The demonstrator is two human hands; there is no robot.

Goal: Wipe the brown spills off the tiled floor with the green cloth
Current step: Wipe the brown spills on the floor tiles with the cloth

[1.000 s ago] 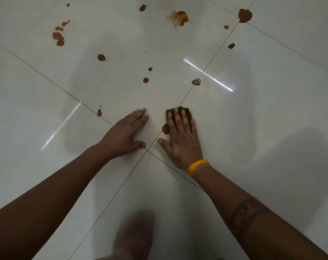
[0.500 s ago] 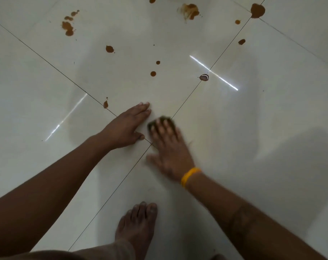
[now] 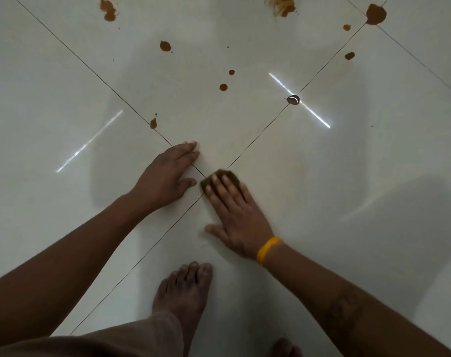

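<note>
My right hand point(image 3: 234, 215) lies flat with straight fingers pressing the green cloth point(image 3: 225, 175) onto the white tiled floor point(image 3: 348, 176), right where four tiles meet. Only the cloth's far edge shows past the fingertips. My left hand point(image 3: 167, 173) rests flat on the floor just left of the cloth, fingers straight. Several brown spills lie farther away: a small one on the grout line point(image 3: 153, 123), two dots point(image 3: 223, 87), a blot point(image 3: 165, 45), a dark spot in the light glare point(image 3: 293, 99), and bigger patches at the top point(image 3: 375, 14).
My bare foot point(image 3: 185, 287) stands on the tile just behind the hands, with a trouser leg point(image 3: 131, 338) at the bottom edge. A second foot point(image 3: 283, 347) shows at the bottom. Bright light streaks reflect off the glossy tiles.
My right hand slid the cloth left and back across the grout crossing, and the brown spot beside it is gone. The view shifted forward, bringing my foot into sight.
</note>
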